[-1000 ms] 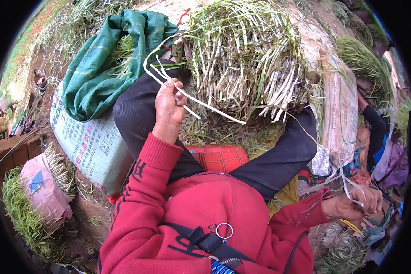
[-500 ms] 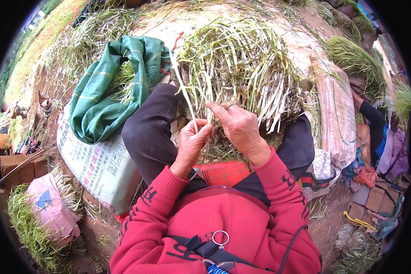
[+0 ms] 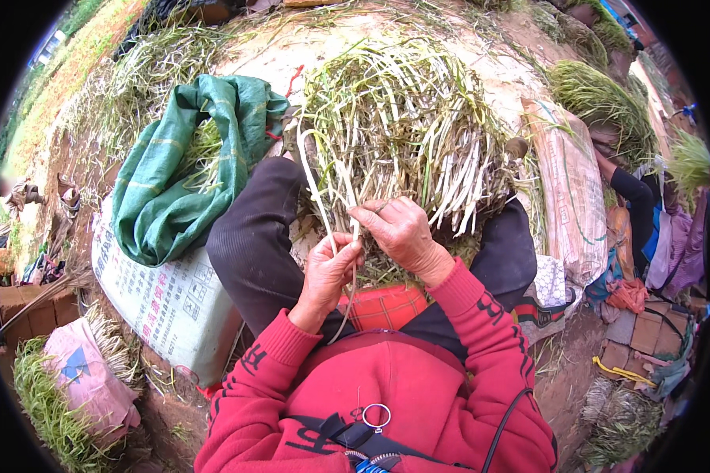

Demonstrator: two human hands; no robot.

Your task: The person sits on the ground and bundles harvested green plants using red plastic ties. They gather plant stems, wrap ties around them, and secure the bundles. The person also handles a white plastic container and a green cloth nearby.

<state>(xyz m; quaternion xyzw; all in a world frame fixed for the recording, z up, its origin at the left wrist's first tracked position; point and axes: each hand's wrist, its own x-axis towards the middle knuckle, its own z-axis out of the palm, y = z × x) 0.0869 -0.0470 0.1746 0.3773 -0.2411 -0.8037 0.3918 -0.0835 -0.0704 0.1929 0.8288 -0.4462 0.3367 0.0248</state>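
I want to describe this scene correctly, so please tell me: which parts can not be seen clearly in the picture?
- Head view: the fingertips of the right hand are tucked into the pile of stalks, so its grip is hidden.
- The pale strips run into the left hand; where they end is hidden.
- A person at the right edge is cut off by the rim.
- The pink sack is too bent to read its shape.

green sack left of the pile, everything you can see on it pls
The green sack looks like woven plastic cloth, dark green with a few paler stripes. It lies slumped and crumpled on the ground, its mouth open and folded over, with a clump of green and pale stalks showing inside. Its lower edge rests on a white printed bag; its right side lies against the person's dark trouser leg. Neither hand touches it. No tears visible.
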